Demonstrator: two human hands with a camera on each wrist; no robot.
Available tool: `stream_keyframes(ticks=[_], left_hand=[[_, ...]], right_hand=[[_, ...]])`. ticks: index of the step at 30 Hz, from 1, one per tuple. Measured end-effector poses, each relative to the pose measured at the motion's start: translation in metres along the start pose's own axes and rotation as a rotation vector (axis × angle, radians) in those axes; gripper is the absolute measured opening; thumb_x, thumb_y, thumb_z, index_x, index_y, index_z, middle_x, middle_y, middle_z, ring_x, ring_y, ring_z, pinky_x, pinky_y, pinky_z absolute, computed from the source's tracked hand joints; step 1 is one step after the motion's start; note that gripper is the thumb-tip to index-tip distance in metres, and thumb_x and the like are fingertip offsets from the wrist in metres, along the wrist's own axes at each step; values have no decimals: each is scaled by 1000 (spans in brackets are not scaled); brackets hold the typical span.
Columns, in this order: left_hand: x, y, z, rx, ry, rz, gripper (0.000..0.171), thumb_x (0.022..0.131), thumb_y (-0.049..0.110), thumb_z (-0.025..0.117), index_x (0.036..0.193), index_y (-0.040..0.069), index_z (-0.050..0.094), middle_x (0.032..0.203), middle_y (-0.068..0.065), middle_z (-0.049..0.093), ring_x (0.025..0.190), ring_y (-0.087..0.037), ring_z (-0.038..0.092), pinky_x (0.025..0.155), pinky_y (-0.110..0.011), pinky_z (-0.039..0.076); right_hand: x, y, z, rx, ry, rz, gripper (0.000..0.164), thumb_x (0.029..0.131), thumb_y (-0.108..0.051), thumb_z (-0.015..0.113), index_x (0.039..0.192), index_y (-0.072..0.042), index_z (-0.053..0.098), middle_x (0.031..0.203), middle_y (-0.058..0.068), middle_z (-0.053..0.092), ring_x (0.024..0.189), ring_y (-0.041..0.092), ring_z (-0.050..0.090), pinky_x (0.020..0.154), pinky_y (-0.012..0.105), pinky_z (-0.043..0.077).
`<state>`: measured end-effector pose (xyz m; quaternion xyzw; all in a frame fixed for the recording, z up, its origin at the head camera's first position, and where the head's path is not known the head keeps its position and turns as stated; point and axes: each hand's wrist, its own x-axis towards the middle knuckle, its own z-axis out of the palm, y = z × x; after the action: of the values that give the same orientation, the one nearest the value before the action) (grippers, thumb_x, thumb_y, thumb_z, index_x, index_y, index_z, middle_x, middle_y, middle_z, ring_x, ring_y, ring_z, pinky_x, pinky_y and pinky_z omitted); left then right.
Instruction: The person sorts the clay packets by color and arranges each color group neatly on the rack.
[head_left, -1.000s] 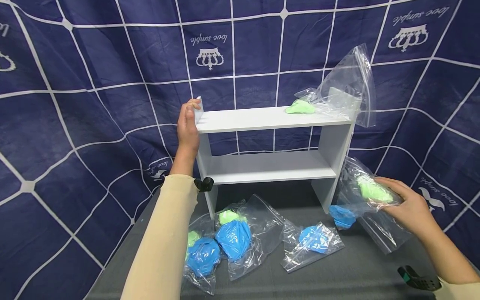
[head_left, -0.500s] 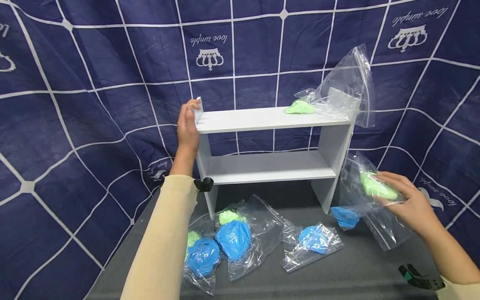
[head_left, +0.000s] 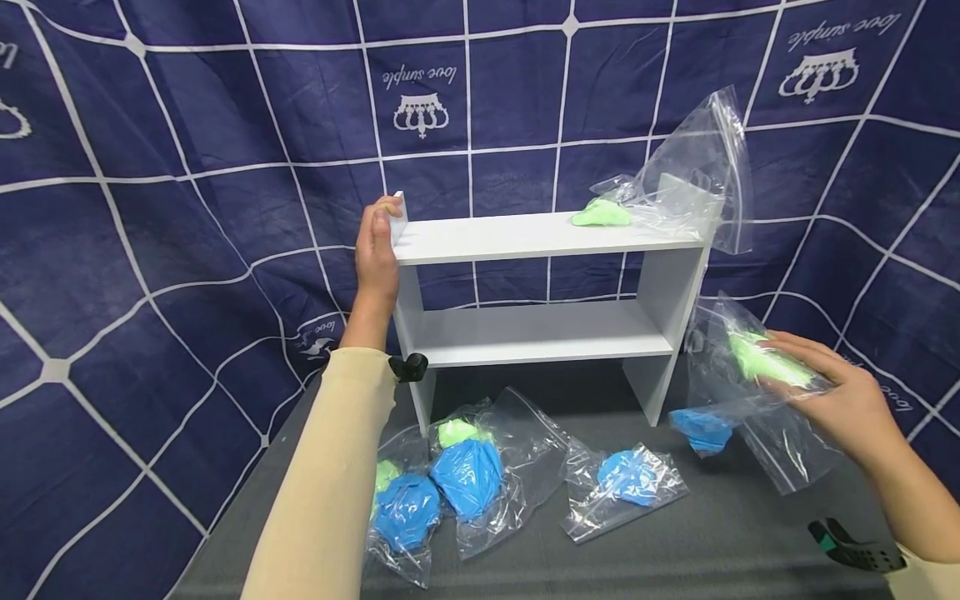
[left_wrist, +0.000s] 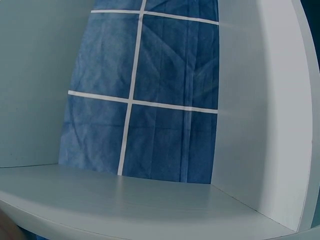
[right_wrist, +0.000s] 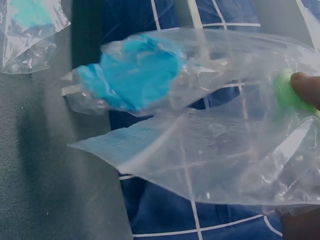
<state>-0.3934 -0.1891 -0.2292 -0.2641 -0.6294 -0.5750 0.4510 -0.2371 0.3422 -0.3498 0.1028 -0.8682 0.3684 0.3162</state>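
My left hand (head_left: 377, 254) grips the upper left end of a small white shelf (head_left: 540, 329), fingers curled over its raised side panel. The left wrist view looks into one shelf compartment (left_wrist: 125, 200). Right of the shelf, my right hand (head_left: 847, 400) holds a clear zip bag (head_left: 787, 446) with a light green lump (head_left: 765, 362) inside. A blue lump (head_left: 701, 431) in clear plastic hangs below and left of it. In the right wrist view a fingertip (right_wrist: 307, 89) presses on the green lump (right_wrist: 285, 92), and the blue lump (right_wrist: 140, 72) dangles beside loose plastic (right_wrist: 220, 160).
Atop the shelf at right lies a zip bag (head_left: 701, 158) with a green lump (head_left: 602, 213). On the dark grey table (head_left: 525, 575) before the shelf lie several clear bags with blue lumps (head_left: 468, 479) and green ones. A navy gridded cloth (head_left: 517, 92) hangs behind.
My right hand has moved slightly up and to the right, carrying the bag with the green lump and the hanging blue lump. The left hand stays on the shelf.
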Motion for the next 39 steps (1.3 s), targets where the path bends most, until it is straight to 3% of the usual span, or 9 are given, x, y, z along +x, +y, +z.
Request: stream_keyframes(ticks=[2,6,9,17,25,35,39], left_hand=[[0,0,0,-2,0,6,27,102,14,31,96,18,57,130,-25,59,138,-31,48,119,-26,31],[1,0,0,-6,4,12,27,102,12,31,95,16,57,129,-26,59,137,-27,49,119,-26,31],[1,1,0,-3,4,5,27,102,13,32,95,18,57,129,-25,59,136,-18,51,119,-26,31],[1,2,1,8,-8,-5,27,103,14,31,97,16,57,131,-24,59,138,-20,48,120,-26,29],[2,2,2,2,-12,-6,27,103,14,31,96,21,56,131,-25,58,138,-34,46,118,-25,31],[0,1,1,14,-2,-6,26,103,14,31,96,18,56,131,-24,59,137,-25,49,118,-26,31],[0,0,0,12,1,-1,26,103,13,31,97,15,57,130,-25,59,138,-29,48,119,-26,31]], right_hand=[[0,-1,-2,19,-13,-14,45,82,-4,79,125,-6,69,132,-38,51,120,-24,41,81,-4,32],[1,-4,-3,32,-39,-32,42,85,-3,76,126,-8,69,140,-30,52,124,-19,41,76,-1,35],[1,-6,-3,25,-37,-3,47,85,-6,77,130,-11,66,138,-33,50,121,-20,40,78,-2,33],[4,-13,-3,3,1,71,56,85,-14,79,138,-16,61,130,-41,47,109,-20,43,75,-5,35],[8,-24,-3,14,2,10,53,83,-9,80,133,-13,64,132,-38,50,112,-18,45,75,-3,36],[16,-54,-4,13,-17,-73,53,79,-7,83,129,-15,67,134,-33,54,114,-13,46,75,2,34],[19,-71,-4,37,-19,-133,55,77,0,83,128,-12,68,134,-29,57,117,-11,48,79,2,35]])
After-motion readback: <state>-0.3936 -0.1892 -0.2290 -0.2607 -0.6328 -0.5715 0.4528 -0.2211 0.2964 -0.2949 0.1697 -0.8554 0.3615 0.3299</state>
